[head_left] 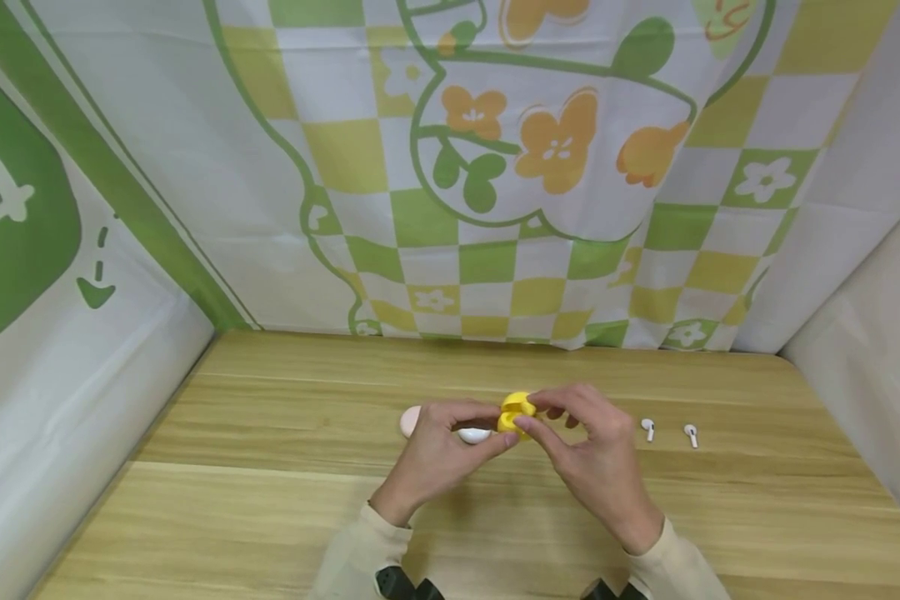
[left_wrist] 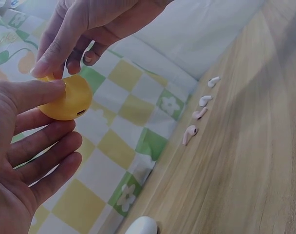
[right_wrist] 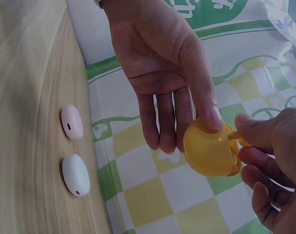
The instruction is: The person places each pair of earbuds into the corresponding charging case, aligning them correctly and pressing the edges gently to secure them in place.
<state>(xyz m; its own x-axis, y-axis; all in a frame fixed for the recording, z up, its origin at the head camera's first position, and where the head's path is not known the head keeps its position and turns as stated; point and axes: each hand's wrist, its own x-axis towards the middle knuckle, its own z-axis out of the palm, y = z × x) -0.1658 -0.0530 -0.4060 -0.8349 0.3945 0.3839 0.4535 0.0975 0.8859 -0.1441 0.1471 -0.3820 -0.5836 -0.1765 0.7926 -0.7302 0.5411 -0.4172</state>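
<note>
Over the table, my left hand point(head_left: 442, 442) holds a yellow earbud case point(head_left: 507, 424) between thumb and fingers, its lid raised. My right hand point(head_left: 596, 437) meets the case from the right, thumb and forefinger pinching a small yellow earbud point(right_wrist: 234, 135) whose stem shows at the case's opening. How far the earbud sits inside is hidden by the fingers. In the left wrist view, the case point(left_wrist: 74, 100) shows a charging port on its underside. The other fingers of the left hand point(right_wrist: 167, 58) extend below the case.
Behind my left hand lie a white case point(right_wrist: 76, 174) and a pink case point(right_wrist: 71, 122). To the right are two white earbuds point(head_left: 648, 428); two pink earbuds point(left_wrist: 190, 134) lie beside them, hidden in the head view. A patterned curtain point(head_left: 420, 208) hangs at the table's back edge.
</note>
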